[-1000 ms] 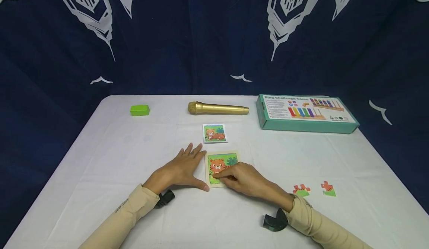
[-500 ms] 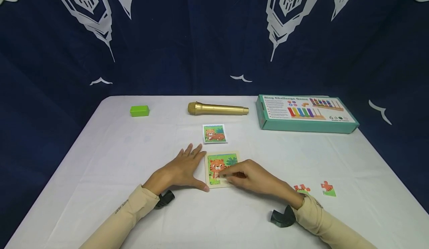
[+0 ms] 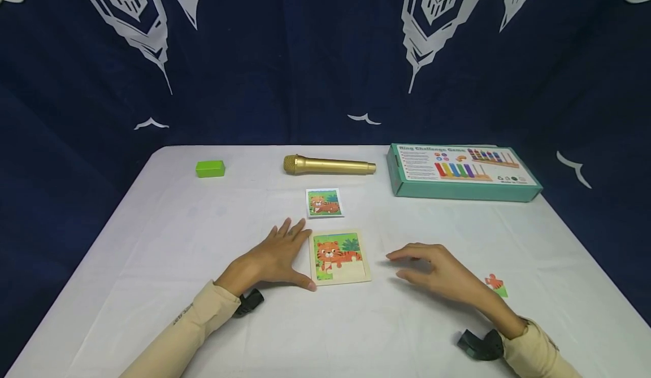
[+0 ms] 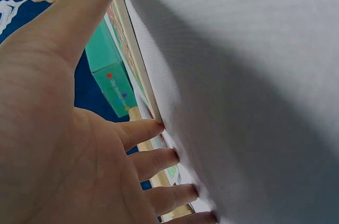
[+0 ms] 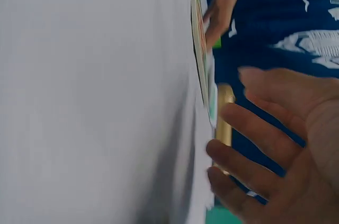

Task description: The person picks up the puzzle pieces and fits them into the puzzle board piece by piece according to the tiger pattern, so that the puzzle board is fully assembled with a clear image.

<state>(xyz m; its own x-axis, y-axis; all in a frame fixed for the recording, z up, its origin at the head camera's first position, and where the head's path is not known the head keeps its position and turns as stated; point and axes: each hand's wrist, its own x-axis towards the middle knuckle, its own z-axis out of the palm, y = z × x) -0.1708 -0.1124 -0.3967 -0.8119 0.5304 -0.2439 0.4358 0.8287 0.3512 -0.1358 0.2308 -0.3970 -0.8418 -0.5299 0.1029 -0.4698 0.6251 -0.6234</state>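
A square jigsaw board (image 3: 339, 279) with a tiger picture lies mid-table, its lower right part bare and pale. My left hand (image 3: 272, 259) has its fingers spread, with thumb and index fingertip at the board's left edge; the left wrist view shows the fingertips (image 4: 172, 155) down on the tablecloth. To the right of the board, my right hand (image 3: 439, 270) hovers over the cloth with parted fingers and holds nothing. One loose puzzle piece (image 3: 495, 284), red and green, shows beyond the right forearm. The other loose piece is hidden behind that hand.
Behind the board lies a small tiger picture card (image 3: 325, 203). Farther back are a green block (image 3: 210, 169), a gold microphone (image 3: 329, 166) and a teal game box (image 3: 465, 190). A dark blue patterned curtain (image 3: 285, 56) hangs past the table's far edge.
My right hand has lifted off the board and moved right, fingers loosened. It uncovers the board's bare lower right part. The left hand stays in place.
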